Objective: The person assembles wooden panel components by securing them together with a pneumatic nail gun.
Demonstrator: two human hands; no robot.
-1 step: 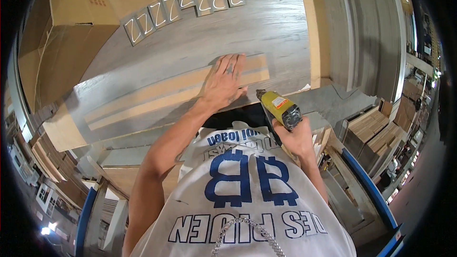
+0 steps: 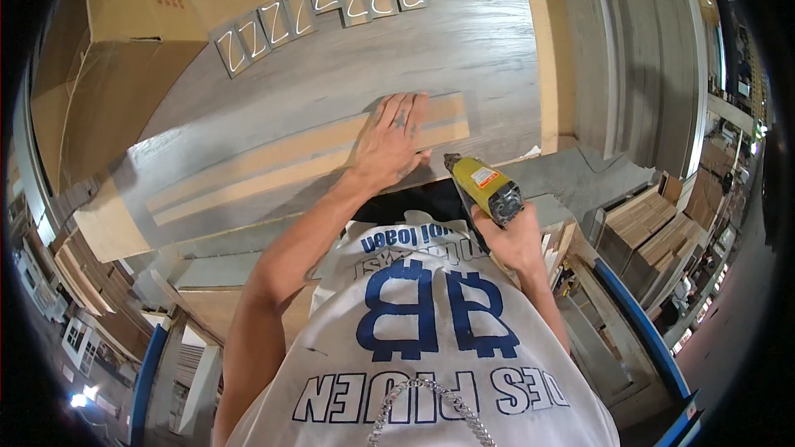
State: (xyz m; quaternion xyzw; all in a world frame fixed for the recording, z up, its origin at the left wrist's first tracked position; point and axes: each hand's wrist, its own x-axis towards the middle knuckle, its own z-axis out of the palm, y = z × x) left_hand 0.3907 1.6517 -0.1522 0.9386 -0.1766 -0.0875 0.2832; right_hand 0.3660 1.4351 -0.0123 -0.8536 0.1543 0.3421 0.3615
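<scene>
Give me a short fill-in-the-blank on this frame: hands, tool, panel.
1. The left hand lies flat on a tan ____ strip.
2. The right hand grips a ____ power tool at the panel's near edge.
3. The strip lies on a large ____ panel.
4. A row of small grey pieces sits at the panel's ____ edge.

Missing words: wooden; yellow; grey; far

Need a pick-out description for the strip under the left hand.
Start at the big grey wood-grain panel on the bench. Near its front edge lie pale tan strips; the left hand presses flat on the right end of the upper strip. Unlike the small grey tiles at the far edge, it is long, plain and unmarked.
</scene>
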